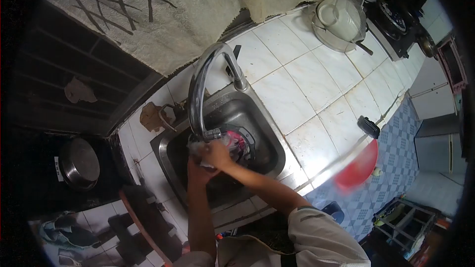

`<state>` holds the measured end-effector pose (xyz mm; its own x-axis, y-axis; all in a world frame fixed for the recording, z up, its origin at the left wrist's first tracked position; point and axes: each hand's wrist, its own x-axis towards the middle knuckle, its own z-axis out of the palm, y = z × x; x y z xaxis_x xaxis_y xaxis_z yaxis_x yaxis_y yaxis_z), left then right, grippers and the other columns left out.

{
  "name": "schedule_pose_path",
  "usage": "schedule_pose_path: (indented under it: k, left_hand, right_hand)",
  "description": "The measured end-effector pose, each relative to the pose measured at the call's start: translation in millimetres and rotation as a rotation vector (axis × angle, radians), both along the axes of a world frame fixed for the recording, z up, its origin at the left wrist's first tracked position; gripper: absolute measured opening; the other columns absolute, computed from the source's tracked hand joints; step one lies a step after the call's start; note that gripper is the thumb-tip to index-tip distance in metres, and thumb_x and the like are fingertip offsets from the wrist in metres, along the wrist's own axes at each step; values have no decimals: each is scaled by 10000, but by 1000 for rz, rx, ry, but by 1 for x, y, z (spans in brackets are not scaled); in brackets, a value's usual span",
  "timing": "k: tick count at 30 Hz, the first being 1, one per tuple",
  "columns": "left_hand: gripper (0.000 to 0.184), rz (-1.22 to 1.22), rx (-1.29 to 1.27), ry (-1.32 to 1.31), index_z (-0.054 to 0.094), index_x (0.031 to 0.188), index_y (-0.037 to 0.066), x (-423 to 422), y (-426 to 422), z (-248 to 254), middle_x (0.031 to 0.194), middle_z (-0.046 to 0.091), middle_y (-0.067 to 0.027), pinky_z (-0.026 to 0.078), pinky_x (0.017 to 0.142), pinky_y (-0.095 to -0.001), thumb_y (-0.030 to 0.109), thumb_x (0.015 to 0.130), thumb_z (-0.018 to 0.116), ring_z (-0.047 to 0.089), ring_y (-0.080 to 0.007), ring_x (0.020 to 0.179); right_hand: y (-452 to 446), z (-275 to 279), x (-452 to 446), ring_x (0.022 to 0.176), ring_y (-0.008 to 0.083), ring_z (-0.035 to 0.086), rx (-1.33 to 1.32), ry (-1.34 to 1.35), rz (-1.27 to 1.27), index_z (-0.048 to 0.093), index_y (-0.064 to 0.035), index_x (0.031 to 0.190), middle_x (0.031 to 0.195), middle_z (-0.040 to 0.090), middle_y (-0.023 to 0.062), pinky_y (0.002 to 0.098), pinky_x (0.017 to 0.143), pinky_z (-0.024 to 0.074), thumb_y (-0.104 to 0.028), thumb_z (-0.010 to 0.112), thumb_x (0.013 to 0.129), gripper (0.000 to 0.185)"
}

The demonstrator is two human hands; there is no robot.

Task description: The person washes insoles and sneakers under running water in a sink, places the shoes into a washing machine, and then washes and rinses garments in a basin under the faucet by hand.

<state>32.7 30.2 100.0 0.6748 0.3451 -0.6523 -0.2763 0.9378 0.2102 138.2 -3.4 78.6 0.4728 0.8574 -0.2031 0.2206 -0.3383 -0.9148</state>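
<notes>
Both hands are together inside the steel sink (277, 155), just below the spout of the curved faucet (198, 86). My right hand (216, 154) is closed and pressed against a whitish, crumpled-looking thing (197, 147), whose kind I cannot make out. Beneath it, my left hand (200, 170) curls around the same thing from below, its fingers partly hidden. Beyond the hands, a pink and white item (237, 141) lies in the basin by a dark rim with a handle, partly covered by my right hand.
White tiles (316, 94) surround the sink. A dish rack with bowls (339, 17) stands at the back right, near a stove (396, 24). A black object (368, 127) lies at the counter edge, above a red basin (357, 168). A metal pan (79, 164) sits at left.
</notes>
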Motion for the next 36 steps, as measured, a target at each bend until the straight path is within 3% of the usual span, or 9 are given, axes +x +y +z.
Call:
schedule_pose_path:
  k: [8, 10, 13, 16, 19, 23, 30, 32, 36]
  left_hand:
    - [330, -23, 595, 337, 498, 1059, 81, 6, 9, -70, 1051, 530, -119, 402, 828, -407, 307, 821, 457, 509, -274, 965]
    - [329, -10, 476, 233, 503, 1040, 78, 8, 15, -74, 1046, 532, -118, 403, 822, -409, 314, 817, 450, 507, -278, 966]
    - [330, -8, 150, -86, 511, 1013, 74, 4, 32, -78, 1040, 535, -116, 404, 813, -413, 325, 810, 439, 503, -284, 969]
    - [334, -4, -73, -309, 518, 985, 69, -1, 34, -90, 1033, 538, -114, 405, 804, -416, 335, 803, 429, 500, -290, 971]
    - [347, 43, 151, 138, 516, 1024, 77, 44, 11, -11, 924, 596, -91, 431, 788, -438, 344, 833, 404, 564, -285, 868]
    - [338, -119, 344, 234, 517, 1027, 69, 24, 37, -40, 957, 577, -104, 429, 786, -421, 321, 814, 443, 547, -275, 893]
    - [337, -739, 1808, 1012, 519, 1033, 56, 37, 13, -35, 1013, 542, -126, 425, 782, -390, 280, 781, 513, 517, -258, 936]
    - [332, -674, 1769, 965, 519, 1029, 50, 42, 15, -30, 1012, 540, -126, 428, 773, -383, 268, 778, 522, 516, -251, 928]
    - [306, -153, 650, 254, 521, 1007, 35, 35, 33, -24, 972, 549, -117, 441, 737, -372, 243, 782, 517, 533, -236, 870]
  right_hand:
    - [-3, -7, -3, 670, 343, 573, 154, -284, 44, 616, -58, 716, 727, 591, 147, 446, 606, 455, -266, 554, 702, 217]
    - [6, -3, 2, 707, 335, 590, -189, -147, -7, 610, -63, 735, 679, 588, 139, 430, 609, 462, -269, 567, 701, 213]
    - [-9, 5, -30, 692, 329, 588, 224, -237, -147, 587, -62, 869, 751, 590, 149, 429, 607, 463, -266, 564, 711, 259]
    - [11, -51, -12, 736, 322, 585, 68, -282, 102, 533, -70, 1005, 930, 557, 164, 427, 628, 467, -248, 561, 726, 333]
    - [29, -61, 2, 744, 322, 579, 207, -411, -77, 570, -70, 933, 879, 545, 162, 416, 580, 465, -290, 576, 729, 300]
    - [3, -13, -20, 751, 339, 573, 60, -214, 10, 608, -80, 874, 834, 539, 182, 423, 601, 452, -336, 569, 747, 288]
    - [13, -15, 26, 697, 363, 559, 3, -143, -79, 598, -72, 705, 740, 590, 157, 453, 608, 434, -230, 531, 721, 173]
    - [29, -50, 7, 685, 365, 559, 147, -216, -220, 597, -69, 705, 740, 592, 162, 451, 596, 432, -228, 532, 718, 172]
    - [18, -31, -33, 696, 354, 554, 188, -98, -335, 588, -48, 729, 757, 581, 171, 429, 588, 429, -247, 534, 731, 206]
